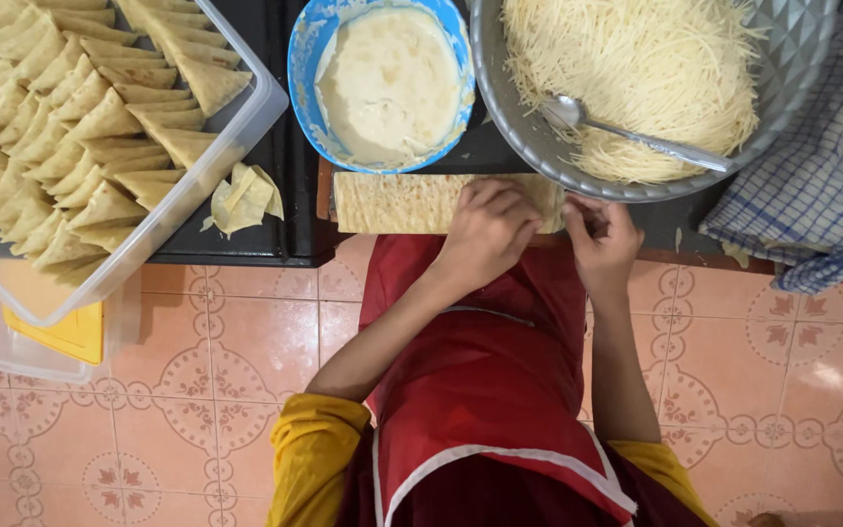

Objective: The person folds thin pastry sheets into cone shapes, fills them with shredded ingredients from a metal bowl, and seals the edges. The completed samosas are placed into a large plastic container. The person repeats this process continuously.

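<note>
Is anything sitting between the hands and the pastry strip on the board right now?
No. The left hand rests flat on the pastry strip, and the right hand pinches at its right end. The metal bowl of shredded filling overhangs the strip's far edge there, but nothing lies between hands and strip.

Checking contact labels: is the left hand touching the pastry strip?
Touching. The head view shows the left hand lying flat on the pastry strip, fingers covering its right end with no gap.
</note>
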